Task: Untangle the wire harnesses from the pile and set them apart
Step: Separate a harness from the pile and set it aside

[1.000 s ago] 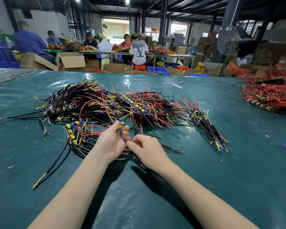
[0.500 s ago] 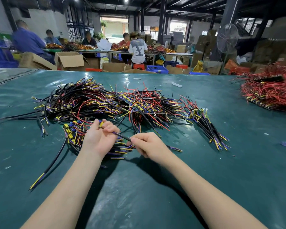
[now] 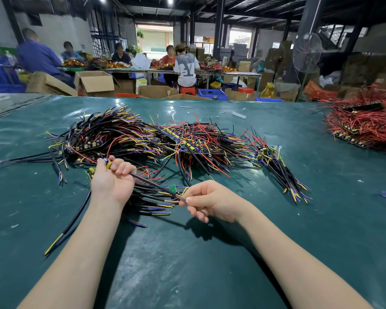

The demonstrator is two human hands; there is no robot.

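A tangled pile of wire harnesses (image 3: 165,141), black cables with red, yellow, blue and purple leads, spreads across the green table (image 3: 187,253). My left hand (image 3: 113,180) grips one end of a single black harness (image 3: 153,185), fingers curled round its yellow and blue component. My right hand (image 3: 206,201) pinches that harness's other end by its yellow and purple leads. The harness runs taut between both hands, just above a smaller bunch of harnesses (image 3: 152,204) lying near me.
A separate heap of red-wired harnesses (image 3: 363,127) lies at the table's far right. A long black cable (image 3: 71,224) trails toward the near left. Several people work at tables beyond, among cardboard boxes (image 3: 94,82) and a standing fan (image 3: 306,53).
My hands have drawn apart, left hand to the left and right hand to the right, stretching the single harness out between them.
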